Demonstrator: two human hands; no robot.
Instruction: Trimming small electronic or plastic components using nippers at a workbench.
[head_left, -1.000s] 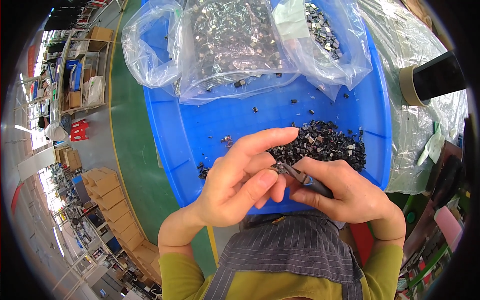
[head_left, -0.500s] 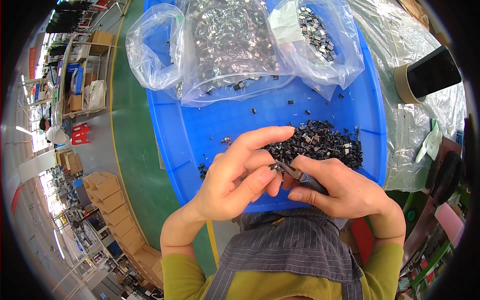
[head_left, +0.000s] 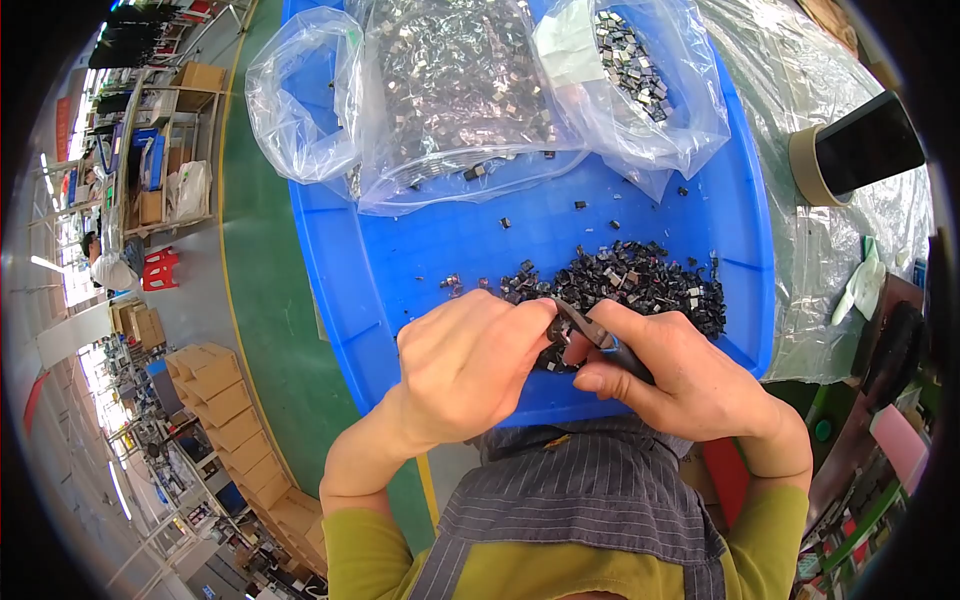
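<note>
My right hand (head_left: 690, 375) is wrapped round a small pair of pliers (head_left: 618, 352) with dark handles and a blue edge; the metal jaws point up and left. Close against those jaws, my left hand (head_left: 462, 368) is curled with its back up and fingertips pinched together. Whatever it pinches is hidden behind the fingers. Both hands hover over the near side of a blue tray (head_left: 440, 235). Just beyond them lies a heap of small black and silvery parts (head_left: 645, 285), with a few stray parts (head_left: 452, 283) to its left.
Clear plastic bags stand at the tray's far end: a large middle bag (head_left: 455, 90) and a right bag (head_left: 690, 130) hold similar parts, beside a left bag (head_left: 268, 125). Right of the tray are a phone (head_left: 875, 145) on a tape roll (head_left: 808, 165) and a white glove (head_left: 862, 288).
My left hand has rolled over and its raised index finger has curled in, hiding the small dark piece it pinched. The pliers and right hand have barely shifted.
</note>
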